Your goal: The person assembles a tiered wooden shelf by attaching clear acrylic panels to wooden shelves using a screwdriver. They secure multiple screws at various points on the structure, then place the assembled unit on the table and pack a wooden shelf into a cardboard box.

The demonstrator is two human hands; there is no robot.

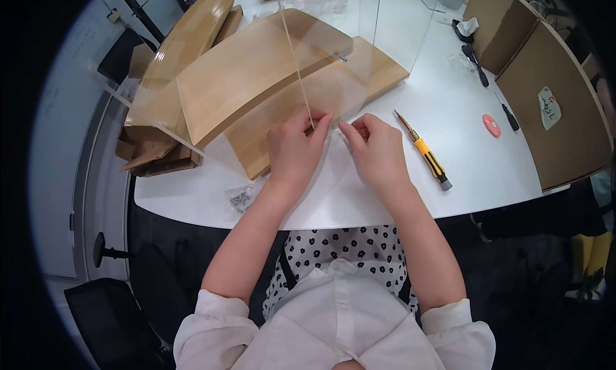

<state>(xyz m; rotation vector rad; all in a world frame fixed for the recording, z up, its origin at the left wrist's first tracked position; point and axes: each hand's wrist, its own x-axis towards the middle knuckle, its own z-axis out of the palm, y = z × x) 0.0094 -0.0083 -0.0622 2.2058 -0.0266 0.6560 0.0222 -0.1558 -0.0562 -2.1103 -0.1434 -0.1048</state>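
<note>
My left hand is closed in a pinch beside the lower end of a clear plastic panel's edge. Just to its right, my right hand is also closed, thumb and forefinger pressed together. The two sets of fingertips nearly meet; whatever they hold is too small to make out. Behind the clear sheets stands a curved light-wood board, with a metal fitting near its right end. Another wood board shows below it.
A yellow-and-black screwdriver lies right of my right hand. Further right are a red oval piece, black-handled tools and a cardboard box. A bag of screws lies near the table's front edge; wrapped boards are at left.
</note>
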